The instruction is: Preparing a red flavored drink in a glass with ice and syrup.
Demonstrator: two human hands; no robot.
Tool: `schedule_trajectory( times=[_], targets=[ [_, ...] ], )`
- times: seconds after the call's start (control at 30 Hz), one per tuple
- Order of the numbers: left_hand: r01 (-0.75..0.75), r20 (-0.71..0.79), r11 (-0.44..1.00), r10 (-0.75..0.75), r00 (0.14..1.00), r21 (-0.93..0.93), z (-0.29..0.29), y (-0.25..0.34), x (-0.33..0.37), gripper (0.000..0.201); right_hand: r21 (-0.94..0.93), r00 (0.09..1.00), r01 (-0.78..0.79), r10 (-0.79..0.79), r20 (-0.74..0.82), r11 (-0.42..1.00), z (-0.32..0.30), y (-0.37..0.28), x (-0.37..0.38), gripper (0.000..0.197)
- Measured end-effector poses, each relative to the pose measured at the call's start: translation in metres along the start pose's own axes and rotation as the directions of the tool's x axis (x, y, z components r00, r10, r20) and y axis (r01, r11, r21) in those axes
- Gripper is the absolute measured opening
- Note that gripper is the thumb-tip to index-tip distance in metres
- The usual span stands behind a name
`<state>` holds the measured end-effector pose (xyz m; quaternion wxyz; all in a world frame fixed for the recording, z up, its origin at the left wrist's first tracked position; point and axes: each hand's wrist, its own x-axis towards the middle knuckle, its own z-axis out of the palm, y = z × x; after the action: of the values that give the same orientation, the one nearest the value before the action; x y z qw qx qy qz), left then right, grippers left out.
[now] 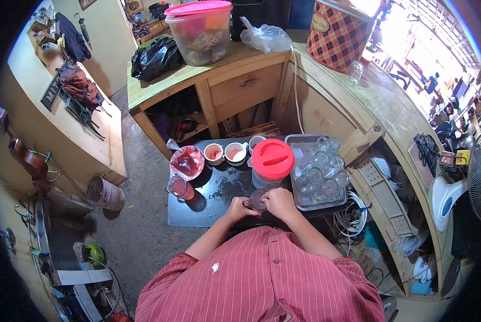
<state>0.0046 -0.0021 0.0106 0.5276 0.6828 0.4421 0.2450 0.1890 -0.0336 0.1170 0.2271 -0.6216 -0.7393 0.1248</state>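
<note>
A clear glass mug stands near the front edge of the dark table, between my hands. My left hand is closed on its left side. At the mug's right rim my right hand has its fingers pinched together; whatever they hold is hidden. Just behind is a clear pitcher with a red lid. To the left stands a glass mug of red drink, below a bowl with a red-filled plastic bag. Three cups, a white cup among them, line the back.
A grey tray of several upturned glass mugs sits right of the pitcher. Wooden counters enclose the table behind and to the right. Coiled white cable hangs below the tray. A bucket stands on the floor at left.
</note>
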Motion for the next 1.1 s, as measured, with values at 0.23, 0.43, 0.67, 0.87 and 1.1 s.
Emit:
schedule_trajectory(
  times=[0.23,0.43,0.67,0.87,1.1],
  targets=[
    [-0.016,-0.02,1.0,0.016,1.0,-0.001,0.001,-0.006,0.0,0.038,0.092,0.999,0.005,-0.009,0.036,0.996,0.001,0.001,0.0,0.014],
    [-0.027,-0.022,1.0,0.027,0.999,0.0,0.002,-0.013,0.0,0.037,0.095,0.999,0.03,-0.033,0.029,0.995,0.002,-0.001,0.0,0.013],
    [-0.013,0.021,0.998,0.015,1.0,-0.062,-0.003,0.002,-0.003,0.037,0.134,0.999,0.028,-0.033,0.035,0.991,0.002,-0.003,-0.001,0.013],
    [-0.03,-0.018,0.999,0.03,0.999,0.018,-0.001,-0.002,-0.003,0.035,0.134,0.996,0.007,-0.018,0.088,0.991,-0.004,-0.001,-0.005,0.013],
    [-0.034,0.0,0.999,0.034,0.999,-0.003,-0.005,0.019,-0.005,0.035,0.308,0.998,0.054,-0.038,-0.057,0.95,-0.062,-0.006,-0.009,0.013]
  ],
)
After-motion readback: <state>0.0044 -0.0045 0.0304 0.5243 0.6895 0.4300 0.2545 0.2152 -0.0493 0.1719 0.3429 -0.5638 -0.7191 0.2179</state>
